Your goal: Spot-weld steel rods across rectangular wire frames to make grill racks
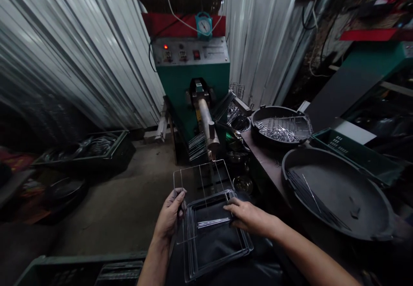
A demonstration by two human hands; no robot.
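My left hand (170, 215) grips the left edge of a thin wire rack frame (201, 178) held out toward the green welding machine (193, 83). The frame's far end lies under the machine's metal electrode arm (208, 126). Below it, on my lap, sits a stack of rectangular wire frames (219, 243). My right hand (247, 215) rests on that stack's upper right edge and pinches a small bundle of straight wire rods (213, 222).
A large round black tray (335, 191) with loose rods lies to my right; behind it is another round tray (280, 124) with welded racks. A green crate (355, 152) stands beside them. Dark bins (87, 148) sit on the floor left, by the corrugated wall.
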